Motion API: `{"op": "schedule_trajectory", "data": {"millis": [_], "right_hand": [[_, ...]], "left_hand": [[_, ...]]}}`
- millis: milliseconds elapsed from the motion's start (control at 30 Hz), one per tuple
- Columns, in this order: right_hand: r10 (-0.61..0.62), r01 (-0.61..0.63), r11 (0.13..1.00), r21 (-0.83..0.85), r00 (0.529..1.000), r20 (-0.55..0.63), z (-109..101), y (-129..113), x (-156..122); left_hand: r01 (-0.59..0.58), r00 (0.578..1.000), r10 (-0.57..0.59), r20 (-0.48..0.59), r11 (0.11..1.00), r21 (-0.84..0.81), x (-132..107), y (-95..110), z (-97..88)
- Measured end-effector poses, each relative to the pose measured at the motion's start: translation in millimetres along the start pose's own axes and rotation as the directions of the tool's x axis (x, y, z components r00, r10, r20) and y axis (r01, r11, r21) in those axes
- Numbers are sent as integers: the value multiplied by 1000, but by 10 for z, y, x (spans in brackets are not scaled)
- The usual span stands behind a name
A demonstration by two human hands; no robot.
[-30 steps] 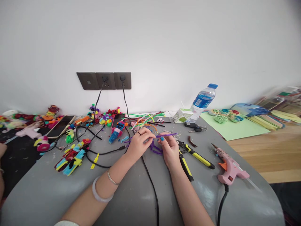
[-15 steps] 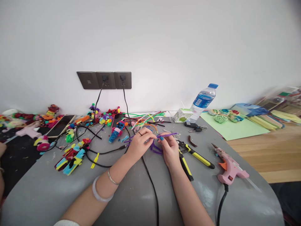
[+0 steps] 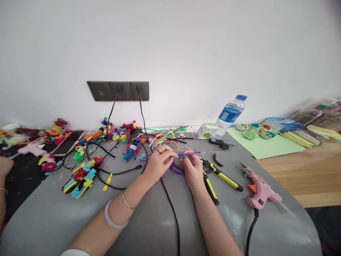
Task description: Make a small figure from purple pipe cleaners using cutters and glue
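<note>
My left hand [image 3: 160, 160] pinches a purple pipe cleaner [image 3: 194, 153] between thumb and fingers, above the middle of the grey table. Facing it, my right hand [image 3: 193, 169] is closed on the same pipe cleaner, whose end sticks out past the fingers to the right. More bent purple pipe cleaner [image 3: 177, 169] hangs between the two hands; whether it joins the held one I cannot tell. Yellow-and-black pliers [image 3: 226, 178] lie just right of my right hand, partly hidden by it. Loose coloured pipe cleaners [image 3: 170, 134] are spread behind the hands.
A pink glue gun [image 3: 262, 192] lies at the right. A tilted water bottle [image 3: 229, 115], a drink carton [image 3: 206, 131] and keys [image 3: 226, 145] stand or lie behind. Black cables [image 3: 172, 206] cross the table. Fuzzy figures [image 3: 81, 177] lie left; another person's hand [image 3: 5, 166] is at the left edge.
My hands have barely moved; the purple pipe cleaner's free end is slightly lower, with a pale tip now showing. The other person's hand at the left edge has come further into view.
</note>
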State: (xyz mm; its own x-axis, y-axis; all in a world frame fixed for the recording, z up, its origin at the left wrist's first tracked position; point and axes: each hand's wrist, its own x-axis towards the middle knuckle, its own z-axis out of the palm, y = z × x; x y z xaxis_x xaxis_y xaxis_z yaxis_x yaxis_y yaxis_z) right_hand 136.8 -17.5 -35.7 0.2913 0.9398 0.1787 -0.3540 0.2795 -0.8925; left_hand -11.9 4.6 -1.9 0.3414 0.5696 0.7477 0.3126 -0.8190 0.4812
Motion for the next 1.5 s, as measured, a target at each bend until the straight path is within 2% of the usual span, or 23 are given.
{"op": "schedule_trajectory", "data": {"millis": [467, 700, 900, 1167, 1500], "right_hand": [[-16, 16, 1000, -1, 998, 67, -14, 21, 3], [-14, 13, 1000, 4, 996, 83, -27, 32, 10], [7, -8, 1000, 15, 998, 54, -36, 51, 20], [34, -35, 998, 56, 999, 21, -29, 40, 36], [2, 0, 999, -33, 999, 43, -19, 26, 13]], "left_hand": [[21, 1000, -20, 12, 1000, -18, -5, 2, 13], [10, 1000, -10, -17, 1000, -10, 1, 14, 9], [28, 999, -28, -17, 1000, -1, -5, 7, 16], [105, 994, -104, 30, 994, -20, -18, 6, 30], [202, 978, -201, 49, 979, -24, -18, 23, 22]]}}
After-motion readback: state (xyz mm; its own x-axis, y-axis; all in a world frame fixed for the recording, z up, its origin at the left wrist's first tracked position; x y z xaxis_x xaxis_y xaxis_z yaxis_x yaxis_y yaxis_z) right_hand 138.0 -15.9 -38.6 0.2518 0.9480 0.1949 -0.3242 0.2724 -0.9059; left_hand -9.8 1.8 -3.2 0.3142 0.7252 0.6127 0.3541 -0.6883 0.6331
